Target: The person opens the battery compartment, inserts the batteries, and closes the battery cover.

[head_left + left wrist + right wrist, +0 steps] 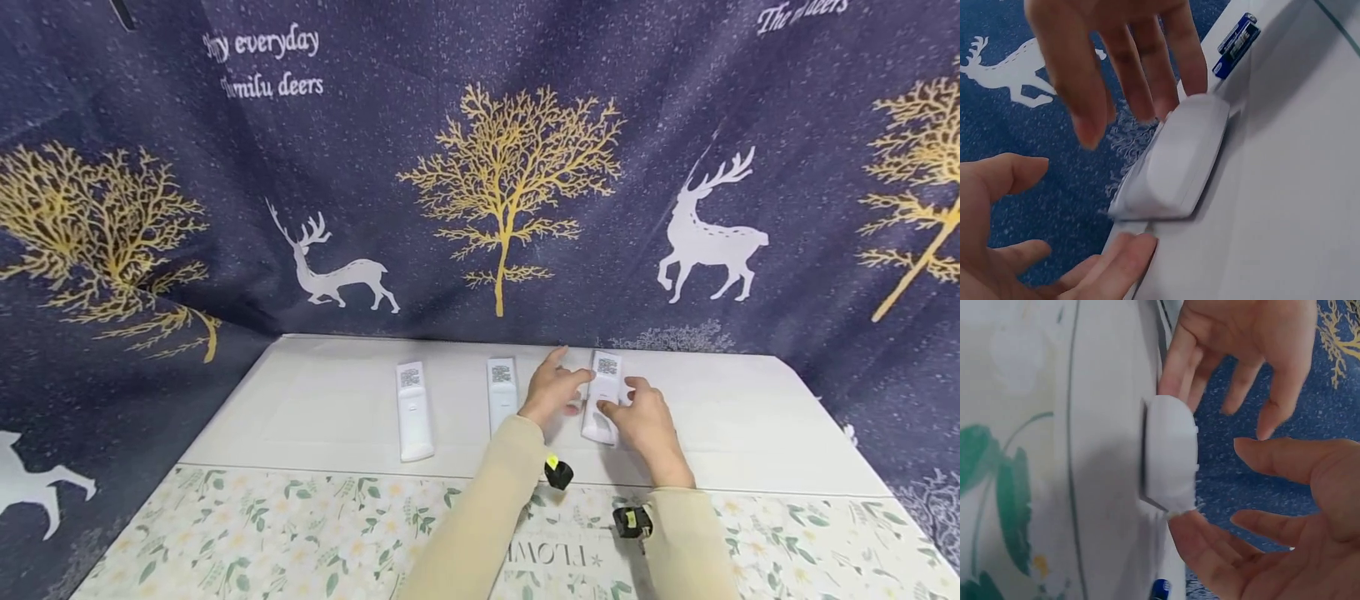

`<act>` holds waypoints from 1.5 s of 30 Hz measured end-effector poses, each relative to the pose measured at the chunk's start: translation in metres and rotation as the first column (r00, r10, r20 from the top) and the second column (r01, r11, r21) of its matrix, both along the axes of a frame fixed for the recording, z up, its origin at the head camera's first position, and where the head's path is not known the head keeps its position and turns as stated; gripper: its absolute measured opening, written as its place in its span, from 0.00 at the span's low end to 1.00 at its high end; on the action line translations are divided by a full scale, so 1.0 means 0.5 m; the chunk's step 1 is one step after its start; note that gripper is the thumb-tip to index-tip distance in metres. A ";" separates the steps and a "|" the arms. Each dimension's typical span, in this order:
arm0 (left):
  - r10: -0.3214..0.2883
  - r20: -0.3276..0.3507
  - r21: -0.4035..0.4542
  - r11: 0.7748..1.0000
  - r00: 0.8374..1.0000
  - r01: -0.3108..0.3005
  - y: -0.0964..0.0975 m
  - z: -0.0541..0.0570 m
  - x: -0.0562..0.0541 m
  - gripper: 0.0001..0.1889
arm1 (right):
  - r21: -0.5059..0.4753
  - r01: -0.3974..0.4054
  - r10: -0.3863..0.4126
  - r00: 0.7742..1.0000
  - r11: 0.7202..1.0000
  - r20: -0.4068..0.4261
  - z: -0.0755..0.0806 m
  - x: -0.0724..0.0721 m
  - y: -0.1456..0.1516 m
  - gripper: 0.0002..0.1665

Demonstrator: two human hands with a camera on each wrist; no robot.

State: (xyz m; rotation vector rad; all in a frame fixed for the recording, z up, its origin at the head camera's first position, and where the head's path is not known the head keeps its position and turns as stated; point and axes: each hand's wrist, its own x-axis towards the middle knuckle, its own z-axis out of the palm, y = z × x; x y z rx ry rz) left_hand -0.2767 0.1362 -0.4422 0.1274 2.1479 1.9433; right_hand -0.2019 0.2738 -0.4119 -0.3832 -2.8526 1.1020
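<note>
A white remote control [600,408] lies face down on the white cover at the right of the row, a printed label on its far end. My left hand [555,387] is at its left side, fingers spread and loosely bent. On the opposite side my right hand [651,421] has its thumb near the remote's edge. In the left wrist view, fingertips of both hands are close to the sides of the remote [1182,159], with neither hand wrapped around it. Two blue batteries [1237,47] lie beyond the right hand, hidden in the head view.
Two more white remotes lie to the left, one in the middle [502,392] partly covered by my left sleeve, another farther left [415,417]. A floral cloth [300,533] covers the near table. Behind stands a dark blue curtain [525,50] with deer and trees.
</note>
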 end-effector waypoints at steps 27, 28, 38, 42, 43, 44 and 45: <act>-0.009 0.028 -0.117 0.993 1.000 0.012 0.033 -0.011 0.000 0.29 | -0.098 -0.203 0.196 0.977 0.974 -0.082 -0.023 -0.006 0.034 0.36; -0.010 0.027 -0.100 0.995 1.000 0.013 0.030 -0.014 -0.002 0.28 | -0.097 -0.210 0.202 0.976 0.973 -0.086 -0.023 -0.007 0.034 0.36; -0.035 -0.012 0.024 0.999 0.999 0.036 -0.003 -0.027 -0.007 0.32 | -0.072 -0.285 0.274 0.953 0.956 -0.130 -0.025 -0.008 0.028 0.28; -0.042 -0.041 0.043 0.998 0.998 0.044 -0.010 -0.020 -0.004 0.33 | -0.032 -0.298 0.290 0.943 0.954 -0.163 -0.025 -0.011 0.028 0.26; -0.039 -0.046 0.048 0.998 0.998 0.042 -0.011 -0.017 -0.003 0.33 | -0.026 -0.298 0.290 0.942 0.954 -0.170 -0.025 -0.011 0.028 0.26; -0.034 -0.052 0.050 0.998 0.998 0.037 -0.011 -0.015 -0.002 0.33 | -0.022 -0.299 0.291 0.940 0.954 -0.178 -0.025 -0.011 0.028 0.25; -0.028 -0.056 0.050 0.998 0.998 0.031 -0.011 -0.013 -0.001 0.33 | -0.021 -0.301 0.292 0.939 0.954 -0.184 -0.025 -0.012 0.028 0.25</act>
